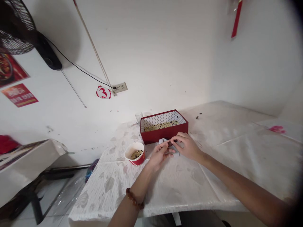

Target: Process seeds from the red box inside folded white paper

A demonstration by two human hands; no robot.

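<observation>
My left hand [161,154] and my right hand [187,145] meet over the table in front of a red box. The fingers of both are closed in a pinch around something small and dark at their tips, too small to make out. A pale grey-white thing [163,140] lies just behind and beneath my fingers, mostly hidden by them. The red box [165,136] has a white patterned lining and holds a layer of yellowish and black bits [162,126]. Left of my hands stands a red and white paper cup [137,160] with similar bits [136,154] inside.
A clear glass [139,118] stands behind the box's left corner. The table [113,189] has a patterned white cover, with dark specks [199,116] at the back. A wall fan [14,28] hangs at upper left, its cord running to a socket [120,87].
</observation>
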